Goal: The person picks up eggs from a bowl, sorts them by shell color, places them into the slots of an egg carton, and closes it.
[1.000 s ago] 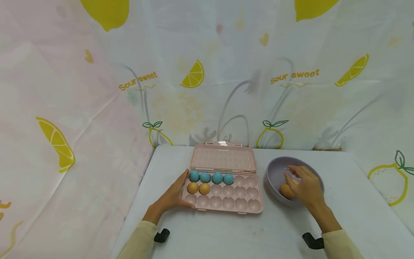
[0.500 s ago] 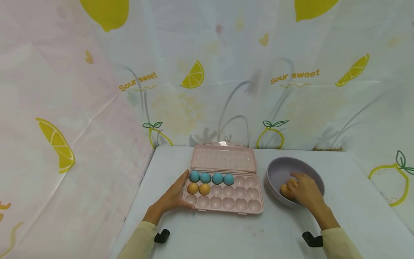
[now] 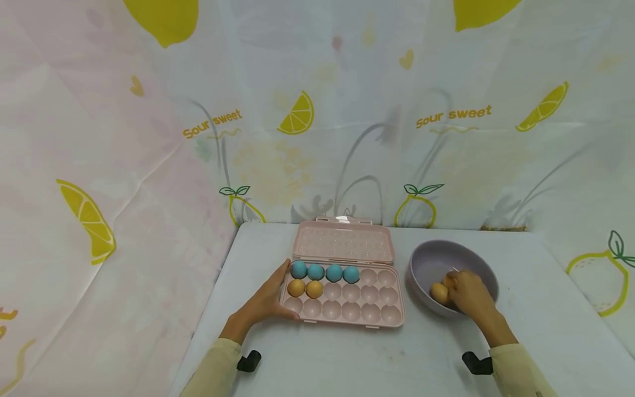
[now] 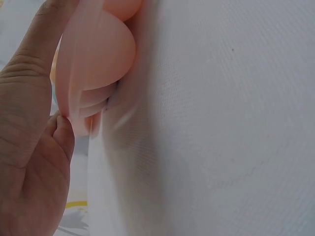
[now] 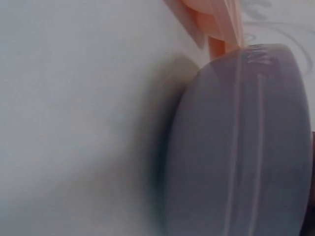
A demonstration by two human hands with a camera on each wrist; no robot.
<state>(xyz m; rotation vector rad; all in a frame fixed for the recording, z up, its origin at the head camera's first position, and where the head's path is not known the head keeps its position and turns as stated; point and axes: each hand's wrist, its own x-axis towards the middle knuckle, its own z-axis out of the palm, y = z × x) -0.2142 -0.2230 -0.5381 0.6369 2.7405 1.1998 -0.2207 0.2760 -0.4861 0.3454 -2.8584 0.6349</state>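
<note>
My left hand (image 3: 268,295) grips the left end of an open pink egg carton (image 3: 342,321), thumb at the front corner and fingers at the far side. In the left wrist view, that hand lies along the rim above the carton's rounded cups (image 4: 96,54). Four blue eggs (image 3: 334,273) fill the back row's left cups; two yellow eggs (image 3: 315,289) sit in the middle row. Inside a grey-purple bowl (image 3: 429,259), my right hand (image 3: 468,292) pinches a yellow egg (image 3: 449,280), its fingertips partly hidden. Beside it lies another yellow egg (image 3: 439,293).
The carton's lid (image 3: 343,241) lies folded back toward the wall. The bowl's outer wall (image 5: 211,157) fills much of the right wrist view and hides the right hand's fingers. A white table (image 3: 357,364) carries everything, with a lemon-print sheet (image 3: 317,165) behind it.
My right hand has gone lower into the bowl, and its fingers have closed on a yellow egg. The left hand and the carton have stayed in place.
</note>
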